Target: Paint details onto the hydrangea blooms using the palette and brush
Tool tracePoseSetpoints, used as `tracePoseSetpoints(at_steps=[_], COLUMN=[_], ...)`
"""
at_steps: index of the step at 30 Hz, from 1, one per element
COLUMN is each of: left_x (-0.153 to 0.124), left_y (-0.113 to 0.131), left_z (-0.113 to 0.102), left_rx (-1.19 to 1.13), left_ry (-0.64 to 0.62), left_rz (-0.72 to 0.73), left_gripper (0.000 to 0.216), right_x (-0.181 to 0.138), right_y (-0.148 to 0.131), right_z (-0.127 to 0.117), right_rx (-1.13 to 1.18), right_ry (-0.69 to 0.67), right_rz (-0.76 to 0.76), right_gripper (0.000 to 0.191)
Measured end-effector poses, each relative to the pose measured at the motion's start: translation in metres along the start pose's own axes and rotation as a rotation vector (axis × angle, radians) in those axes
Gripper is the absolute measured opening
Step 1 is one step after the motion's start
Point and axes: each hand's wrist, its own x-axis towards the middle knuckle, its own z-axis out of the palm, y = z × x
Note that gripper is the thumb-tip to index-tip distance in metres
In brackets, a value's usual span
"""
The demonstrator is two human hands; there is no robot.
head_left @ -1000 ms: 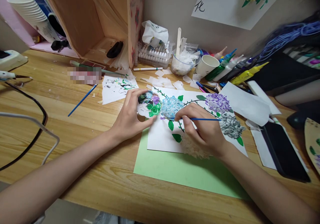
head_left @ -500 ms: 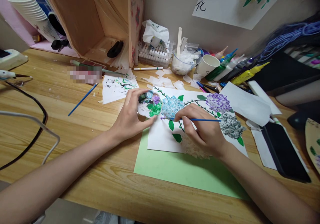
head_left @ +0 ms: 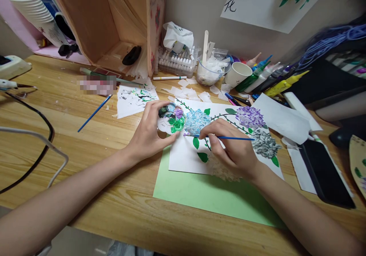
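My left hand [head_left: 148, 130] grips a small round paint palette [head_left: 164, 125] smeared with green, purple and dark paint, at the left edge of a white sheet [head_left: 183, 160]. Pinched in my right hand [head_left: 228, 145] is a blue paintbrush [head_left: 236, 137], its purple-tipped end at the paper just right of my left thumb. Raised flower heads in light blue [head_left: 197, 121], purple [head_left: 250, 116] and grey [head_left: 265, 143] sit on the sheet among painted green leaves. A pale flower head [head_left: 223, 170] is partly hidden below my right hand. Green paper [head_left: 200, 195] lies underneath.
A paint-stained paper [head_left: 137, 99] and another blue brush [head_left: 95, 113] lie to the left. Behind stand a marker box [head_left: 177, 63], a plastic cup of scraps [head_left: 210, 73], a paper cup [head_left: 238, 74] and paint bottles [head_left: 257, 78]. A black phone-like slab [head_left: 323, 172] rests at right.
Hardly anything differs. The brush tip has shifted very slightly on the paper, with both hands keeping their places and grips.
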Motion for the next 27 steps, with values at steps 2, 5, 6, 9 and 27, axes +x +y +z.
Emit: tracePoseSetpoints(at_steps=[2,5,6,9,27], left_x=[-0.0001,-0.0001,-0.0001,-0.0001,-0.0001], left_y=[0.0,0.0,0.0,-0.0001,-0.0005], left_z=[0.0,0.0,0.0,-0.0001,-0.0004], left_rx=[0.002,0.002,0.003,0.003,0.008], left_ry=[-0.002,0.001,0.001,-0.001,0.0], left_rz=[0.0,0.001,0.0,0.001,0.005], left_gripper=[0.068,0.068,0.067,0.067,0.067], right_x=[0.0,0.0001,0.0002,0.0006,0.0005], right_y=[-0.0003,-0.0003,-0.0001,0.0007,0.0003], right_z=[-0.0001,-0.0005,-0.0006,-0.0012,-0.0026], right_rx=[-0.004,-0.009,-0.008,-0.013,-0.03], right_ry=[-0.006,0.007,0.008,-0.001,-0.004], right_rz=[0.0,0.002,0.002,0.0,-0.009], right_gripper=[0.019,0.018,0.018,0.018,0.017])
